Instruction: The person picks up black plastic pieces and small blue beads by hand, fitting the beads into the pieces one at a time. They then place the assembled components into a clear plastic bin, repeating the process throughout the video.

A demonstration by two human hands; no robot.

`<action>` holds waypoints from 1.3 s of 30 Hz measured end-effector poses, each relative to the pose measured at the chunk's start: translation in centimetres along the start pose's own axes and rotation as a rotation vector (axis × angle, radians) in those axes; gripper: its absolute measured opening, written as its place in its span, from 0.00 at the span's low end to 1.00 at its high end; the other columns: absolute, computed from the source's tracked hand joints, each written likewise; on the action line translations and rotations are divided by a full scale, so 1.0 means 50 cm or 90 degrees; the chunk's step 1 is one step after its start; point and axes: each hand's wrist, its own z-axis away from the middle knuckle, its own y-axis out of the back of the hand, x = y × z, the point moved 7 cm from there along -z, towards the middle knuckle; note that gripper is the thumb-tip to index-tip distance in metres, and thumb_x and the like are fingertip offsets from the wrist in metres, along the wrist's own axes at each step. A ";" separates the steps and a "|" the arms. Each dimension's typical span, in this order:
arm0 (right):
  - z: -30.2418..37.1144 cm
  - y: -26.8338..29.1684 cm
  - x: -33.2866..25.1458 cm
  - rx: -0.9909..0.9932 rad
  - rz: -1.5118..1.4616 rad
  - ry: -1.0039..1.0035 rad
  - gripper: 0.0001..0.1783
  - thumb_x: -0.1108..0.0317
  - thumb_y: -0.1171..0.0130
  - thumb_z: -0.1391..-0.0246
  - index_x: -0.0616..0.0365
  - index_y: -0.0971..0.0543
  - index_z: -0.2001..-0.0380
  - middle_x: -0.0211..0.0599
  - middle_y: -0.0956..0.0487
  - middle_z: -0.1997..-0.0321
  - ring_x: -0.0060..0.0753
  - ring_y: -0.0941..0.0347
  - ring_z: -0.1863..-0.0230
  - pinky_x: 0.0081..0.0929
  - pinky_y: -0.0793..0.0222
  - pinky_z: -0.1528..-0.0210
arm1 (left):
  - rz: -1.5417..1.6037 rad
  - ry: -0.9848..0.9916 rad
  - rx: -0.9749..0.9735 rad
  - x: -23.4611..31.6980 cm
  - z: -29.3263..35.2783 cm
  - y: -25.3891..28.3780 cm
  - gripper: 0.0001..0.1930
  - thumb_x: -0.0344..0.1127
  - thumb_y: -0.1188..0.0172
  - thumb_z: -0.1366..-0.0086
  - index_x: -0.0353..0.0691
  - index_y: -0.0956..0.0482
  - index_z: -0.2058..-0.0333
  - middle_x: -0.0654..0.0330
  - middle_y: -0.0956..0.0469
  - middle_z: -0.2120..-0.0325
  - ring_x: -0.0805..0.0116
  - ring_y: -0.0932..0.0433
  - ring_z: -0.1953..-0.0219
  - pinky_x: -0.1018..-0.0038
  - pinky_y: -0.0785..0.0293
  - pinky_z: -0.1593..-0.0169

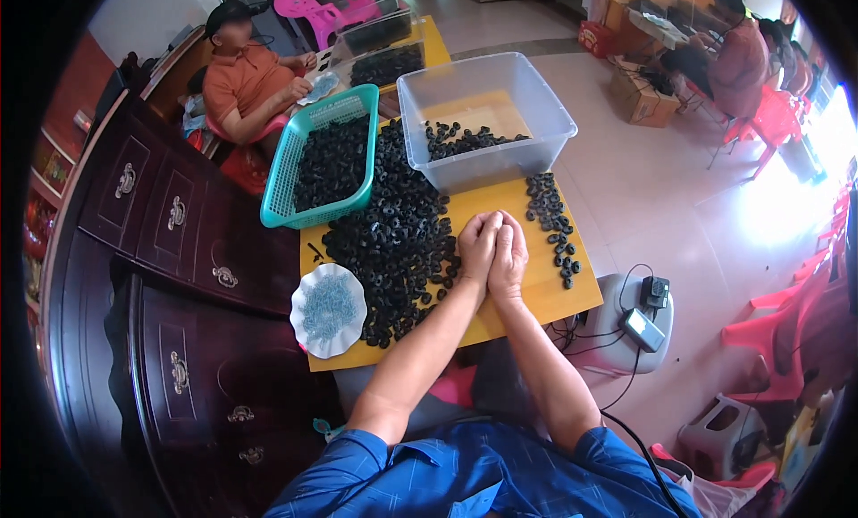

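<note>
My left hand [476, 247] and my right hand [508, 261] are pressed side by side above the yellow table [527, 312], fingers curled together. Whatever may be between them is hidden. Left of my hands spreads a big heap of small black ring-shaped parts [384, 241]. On the right, more of these black parts [552, 218] lie in a loose strip along the table's edge. A white scalloped plate [356, 337] at the near left carries a pile of small bluish, thin pieces [328, 305], too fine to identify.
Beyond the heap stand a green basket [273, 201] of black parts and a clear plastic bin [483, 171] holding some too. Dark wooden drawers [192, 232] border the table's left. A grey stool [617, 348] with cabled devices stands right. Another person [246, 80] sits at far left.
</note>
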 end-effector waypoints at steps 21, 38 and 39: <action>-0.008 0.049 -0.010 0.035 -0.031 0.022 0.23 0.56 0.59 0.24 0.64 0.24 0.45 0.40 0.19 0.46 0.34 0.25 0.41 0.31 0.35 0.36 | -0.229 -0.118 -0.203 0.088 -0.002 0.046 0.17 0.39 0.52 0.23 0.34 0.20 0.48 0.62 0.19 0.53 0.75 0.25 0.53 0.77 0.31 0.44; -0.044 0.033 -0.057 0.038 -0.020 0.019 0.15 0.66 0.49 0.29 0.61 0.22 0.47 0.36 0.17 0.51 0.28 0.23 0.48 0.27 0.30 0.42 | -0.409 -0.402 -0.269 0.375 -0.128 -0.049 0.10 0.33 0.44 0.28 0.38 0.16 0.54 0.64 0.17 0.73 0.81 0.24 0.73 0.80 0.28 0.68; -0.048 0.020 -0.068 0.021 0.006 0.034 0.14 0.67 0.48 0.30 0.61 0.21 0.47 0.38 0.17 0.51 0.30 0.23 0.48 0.28 0.30 0.43 | -0.452 -0.386 -0.264 0.396 -0.168 -0.057 0.10 0.33 0.44 0.29 0.37 0.15 0.57 0.64 0.18 0.75 0.82 0.25 0.73 0.80 0.29 0.69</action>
